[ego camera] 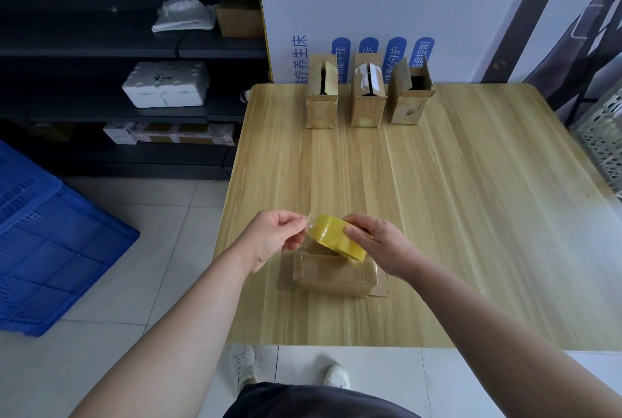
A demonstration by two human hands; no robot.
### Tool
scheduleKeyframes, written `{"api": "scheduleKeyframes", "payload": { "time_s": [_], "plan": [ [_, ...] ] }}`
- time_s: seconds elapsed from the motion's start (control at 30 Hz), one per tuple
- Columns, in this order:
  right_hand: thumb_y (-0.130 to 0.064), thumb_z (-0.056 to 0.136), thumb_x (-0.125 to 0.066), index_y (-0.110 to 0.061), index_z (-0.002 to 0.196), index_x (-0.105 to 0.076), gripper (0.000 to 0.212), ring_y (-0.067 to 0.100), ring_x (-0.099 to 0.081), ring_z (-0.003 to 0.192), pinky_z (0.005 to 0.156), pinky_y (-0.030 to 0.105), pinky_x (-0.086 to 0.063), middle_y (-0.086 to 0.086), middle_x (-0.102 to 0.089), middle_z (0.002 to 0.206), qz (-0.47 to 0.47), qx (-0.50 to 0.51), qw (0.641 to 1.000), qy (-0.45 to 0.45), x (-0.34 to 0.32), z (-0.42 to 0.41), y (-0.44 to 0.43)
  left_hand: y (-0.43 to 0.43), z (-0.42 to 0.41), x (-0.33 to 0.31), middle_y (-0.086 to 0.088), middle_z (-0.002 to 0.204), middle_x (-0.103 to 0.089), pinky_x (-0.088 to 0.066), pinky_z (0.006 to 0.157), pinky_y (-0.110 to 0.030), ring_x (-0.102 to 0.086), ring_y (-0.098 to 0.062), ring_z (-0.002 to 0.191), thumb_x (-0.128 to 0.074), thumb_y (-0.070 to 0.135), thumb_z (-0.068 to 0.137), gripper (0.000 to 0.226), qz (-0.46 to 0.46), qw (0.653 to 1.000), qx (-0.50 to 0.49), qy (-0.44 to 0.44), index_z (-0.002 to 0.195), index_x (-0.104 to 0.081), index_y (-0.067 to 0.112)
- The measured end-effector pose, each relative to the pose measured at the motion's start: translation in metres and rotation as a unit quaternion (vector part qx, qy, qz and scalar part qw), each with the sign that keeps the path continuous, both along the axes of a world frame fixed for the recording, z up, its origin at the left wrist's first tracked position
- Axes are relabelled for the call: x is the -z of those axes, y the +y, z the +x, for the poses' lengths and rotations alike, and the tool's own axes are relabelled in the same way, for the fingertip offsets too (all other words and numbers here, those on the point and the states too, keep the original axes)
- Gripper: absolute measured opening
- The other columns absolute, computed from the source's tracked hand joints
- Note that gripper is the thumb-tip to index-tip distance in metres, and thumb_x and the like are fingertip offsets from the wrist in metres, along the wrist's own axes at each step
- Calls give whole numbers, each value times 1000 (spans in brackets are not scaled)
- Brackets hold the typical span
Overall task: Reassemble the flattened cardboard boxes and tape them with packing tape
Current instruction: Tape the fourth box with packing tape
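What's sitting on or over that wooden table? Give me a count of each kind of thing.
Cardboard boxes: 4 (left standing box, middle standing box, right standing box, box lying in front)
Roll of tape: 1 (yellow, over the front box)
Total: 5

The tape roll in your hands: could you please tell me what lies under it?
A cardboard box lies on the table beneath the tape roll, its top glossy with tape. The roll and the right hand cover its far edge, so that part cannot be seen.
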State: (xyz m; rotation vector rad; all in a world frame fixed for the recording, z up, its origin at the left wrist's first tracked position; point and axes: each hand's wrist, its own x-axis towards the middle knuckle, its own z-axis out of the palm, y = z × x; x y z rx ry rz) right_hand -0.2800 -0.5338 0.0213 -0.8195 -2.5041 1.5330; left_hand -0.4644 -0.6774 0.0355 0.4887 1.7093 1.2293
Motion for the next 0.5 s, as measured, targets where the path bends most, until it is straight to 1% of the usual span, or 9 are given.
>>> {"api": "scheduleKeyframes", "payload": {
  "time_s": [0.07,0.17,0.2,0.27,0.33,0.4,0.43,0.47,0.5],
  "plan": [
    [-39,99,-48,-29,105,-63,19,8,-58,81,69,17,-45,-5,-66,90,-2,-3,1000,3,0,-1,0,2,1,-1,-4,74,-71,-56,63,-23,-65,-11,67,-71,10,86,5,2,1000,8,14,89,-72,7],
    [-38,99,-48,-28,105,-64,20,8,-57,80,68,17,-44,-4,-66,90,4,-7,1000,5,0,-1,0,4,1,-4,-4,72,-72,-56,61,-23,-66,-11,64,-73,10,83,7,-3,999,13,36,87,-71,5],
    [-39,99,-48,-28,106,-64,20,8,-57,80,69,17,-44,-5,-66,90,5,-9,1000,5,0,-1,1,4,-1,-5,-4,73,-73,-56,60,-23,-67,-11,65,-73,11,83,6,-12,998,12,56,87,-72,6],
    [-41,99,-47,-29,107,-63,22,7,-57,81,70,17,-44,-5,-65,91,11,-13,1000,-2,1,-1,1,4,-5,-9,-1,74,-74,-53,59,-19,-68,-10,66,-71,14,86,4,-42,990,25,133,84,-72,11],
    [-43,98,-47,-29,109,-63,24,5,-57,82,69,17,-45,-7,-65,92,17,-17,1000,-11,1,-3,1,4,-14,-17,5,72,-73,-50,57,-16,-67,-4,64,-69,20,87,7,-70,967,55,240,80,-71,18],
    [-44,98,-47,-30,110,-63,25,0,-57,79,66,15,-41,-14,-63,88,20,-16,1000,-17,-1,-6,1,6,-21,-28,9,70,-71,-47,58,-15,-65,0,64,-67,26,89,11,-90,931,101,340,78,-68,25],
    [-45,98,-46,-30,111,-63,26,-3,-56,79,66,14,-39,-17,-62,87,22,-16,999,-21,-2,-8,1,6,-23,-32,10,72,-69,-46,59,-16,-64,0,66,-65,28,90,12,-106,914,128,370,78,-66,27],
    [-46,98,-46,-30,113,-62,27,-5,-56,80,66,14,-38,-19,-62,88,24,-15,999,-24,-2,-9,1,6,-24,-33,11,75,-68,-47,60,-18,-64,-1,70,-61,30,93,14,-128,902,155,383,80,-64,28],
    [-46,98,-46,-29,114,-62,29,-4,-56,82,67,14,-38,-18,-62,90,26,-15,999,-26,-2,-10,1,6,-22,-32,9,80,-67,-49,63,-22,-64,-5,75,-55,31,96,15,-150,899,176,371,83,-61,27]
  ]
}}
